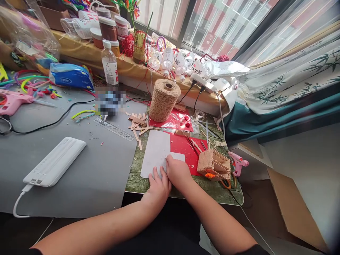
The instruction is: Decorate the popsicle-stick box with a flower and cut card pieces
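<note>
A white sheet of paper (156, 148) lies on a green board (136, 180) at the table's front. My left hand (158, 186) rests on the paper's lower edge, fingers spread and stretched out. Close against it, my right hand (179, 173) is closed, thumb and fingers pressed together over the paper. What it pinches, if anything, is hidden. A smaller white paper piece (180, 156) shows beyond the right knuckles, partly covering a red sheet (183, 145). To the right stands a box-like stack of craft sticks (212, 163) with an orange piece (209, 175) at its base.
A spool of twine (164, 101) stands behind the paper, with loose craft sticks (138, 122) beside it. Leftward are a white power bank (55, 161) and a stencil ruler (115, 130). A pink glue gun (238, 163) sits at the right edge. Bottles and jars line the windowsill.
</note>
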`<action>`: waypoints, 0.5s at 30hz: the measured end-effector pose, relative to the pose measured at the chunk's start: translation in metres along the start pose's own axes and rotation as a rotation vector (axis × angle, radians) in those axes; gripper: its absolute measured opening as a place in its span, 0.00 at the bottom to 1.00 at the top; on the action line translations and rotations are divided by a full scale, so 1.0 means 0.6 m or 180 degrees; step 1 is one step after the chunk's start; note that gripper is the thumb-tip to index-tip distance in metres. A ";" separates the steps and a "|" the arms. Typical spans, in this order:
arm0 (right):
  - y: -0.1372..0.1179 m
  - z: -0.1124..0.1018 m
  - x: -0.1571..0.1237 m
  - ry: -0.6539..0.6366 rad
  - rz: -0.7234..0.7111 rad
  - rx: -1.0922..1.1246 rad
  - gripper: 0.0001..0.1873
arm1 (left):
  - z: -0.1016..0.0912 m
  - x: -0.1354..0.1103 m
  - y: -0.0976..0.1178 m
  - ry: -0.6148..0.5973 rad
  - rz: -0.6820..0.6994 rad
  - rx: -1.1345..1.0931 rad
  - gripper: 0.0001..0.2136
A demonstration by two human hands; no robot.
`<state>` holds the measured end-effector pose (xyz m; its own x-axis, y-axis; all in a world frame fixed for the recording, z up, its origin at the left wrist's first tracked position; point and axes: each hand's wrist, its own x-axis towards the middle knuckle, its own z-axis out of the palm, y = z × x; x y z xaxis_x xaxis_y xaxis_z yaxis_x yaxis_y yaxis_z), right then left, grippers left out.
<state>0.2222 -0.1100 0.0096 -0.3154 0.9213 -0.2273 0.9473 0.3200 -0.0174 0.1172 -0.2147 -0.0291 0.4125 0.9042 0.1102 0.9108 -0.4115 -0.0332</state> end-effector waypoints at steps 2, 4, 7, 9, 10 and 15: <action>0.001 0.000 0.007 0.0024 0.0022 0.0144 0.09 | 0.000 0.001 -0.001 -0.0052 0.0024 -0.0100 0.23; 0.004 -0.006 0.019 0.0127 0.0101 0.0491 0.09 | -0.003 0.003 0.000 -0.0145 -0.0041 -0.0152 0.22; 0.016 -0.027 0.029 0.0519 0.0175 0.2108 0.08 | -0.013 0.007 0.004 -0.0228 -0.0126 -0.0057 0.22; 0.026 -0.047 0.021 0.0544 0.0235 0.3766 0.10 | -0.021 0.009 0.006 -0.0226 -0.0102 0.0087 0.21; 0.030 -0.058 0.013 0.0413 0.0233 0.4561 0.12 | -0.023 0.010 0.006 -0.0217 -0.0090 0.0154 0.20; 0.042 -0.103 -0.041 -0.0453 -0.0091 0.6643 0.15 | -0.026 0.011 0.004 -0.0164 -0.0032 0.0351 0.20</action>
<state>0.2505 -0.1109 0.0750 -0.4185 0.8699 -0.2612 -0.3877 -0.4312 -0.8147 0.1217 -0.2112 -0.0128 0.4011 0.9141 0.0601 0.9099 -0.3899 -0.1418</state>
